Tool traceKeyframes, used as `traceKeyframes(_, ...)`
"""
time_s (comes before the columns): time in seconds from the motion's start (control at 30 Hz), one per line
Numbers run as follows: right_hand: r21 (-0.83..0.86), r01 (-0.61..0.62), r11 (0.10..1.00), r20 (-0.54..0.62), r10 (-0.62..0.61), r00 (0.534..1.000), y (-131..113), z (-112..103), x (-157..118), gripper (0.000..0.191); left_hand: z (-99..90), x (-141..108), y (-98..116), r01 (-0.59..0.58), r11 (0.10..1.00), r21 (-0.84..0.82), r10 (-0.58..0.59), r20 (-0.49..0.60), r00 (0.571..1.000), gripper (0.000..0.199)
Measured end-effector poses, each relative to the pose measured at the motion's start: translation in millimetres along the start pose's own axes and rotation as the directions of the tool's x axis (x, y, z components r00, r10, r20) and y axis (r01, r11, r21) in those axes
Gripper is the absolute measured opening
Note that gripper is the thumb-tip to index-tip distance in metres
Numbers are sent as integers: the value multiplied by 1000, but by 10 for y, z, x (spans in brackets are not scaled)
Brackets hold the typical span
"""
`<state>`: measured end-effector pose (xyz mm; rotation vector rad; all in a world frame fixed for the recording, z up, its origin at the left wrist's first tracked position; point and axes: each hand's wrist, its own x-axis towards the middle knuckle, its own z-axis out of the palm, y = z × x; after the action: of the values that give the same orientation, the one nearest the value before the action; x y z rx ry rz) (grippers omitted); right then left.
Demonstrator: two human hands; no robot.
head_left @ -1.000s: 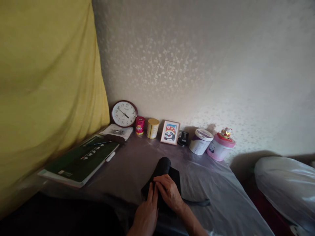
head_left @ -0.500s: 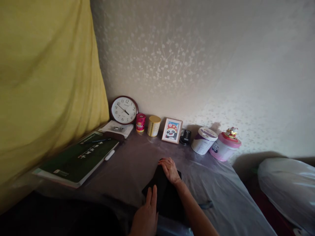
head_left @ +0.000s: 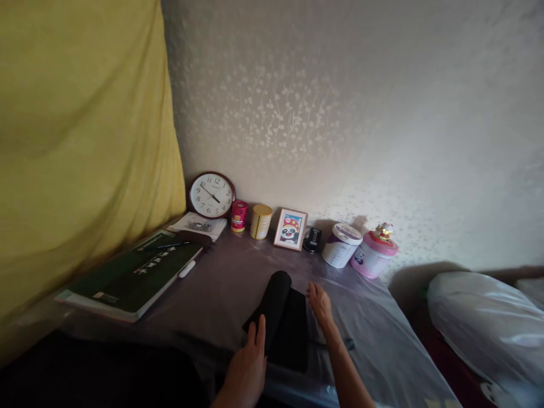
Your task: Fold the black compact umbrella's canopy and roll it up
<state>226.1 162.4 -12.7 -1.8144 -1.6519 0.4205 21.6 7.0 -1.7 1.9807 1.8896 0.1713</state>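
Note:
A black sheet of cloth or thin matting (head_left: pixel 293 334) lies near the table's front edge, its left part folded over into a loose, rounded roll that stands up at the far end. My left hand (head_left: pixel 250 357) rests against the near left side of this fold, two fingers stretched out along it; its thumb side is partly hidden. Just right of the black sheet, my right hand (head_left: pixel 321 303) hovers apart from it, with loosely bent fingers and nothing visible in them.
A green book (head_left: pixel 140 272) with a pen on it lies at left, a white marker (head_left: pixel 187 269) beside it. Along the wall stand a clock (head_left: pixel 212 194), a red can (head_left: pixel 238 216), a yellow can (head_left: pixel 260 221), a framed panda picture (head_left: pixel 290 229) and two tubs (head_left: pixel 342 245).
My right hand has lifted off the top of the black sheet and moved right, letting the fold spring up into a rounded roll. My left hand stays on the fold. The view has shifted slightly.

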Motion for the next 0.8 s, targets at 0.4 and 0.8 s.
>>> traceKeyframes(0.4,137,-25,990,6,25,1000,-24,154,-703,40,-73,-42,-32,-47,994,-95,45,-28,999,74)
traceKeyframes(0.8,314,113,943,31,-129,991,-596,226,-598,37,-154,1,-100,-64,986,-152,61,-26,998,80)
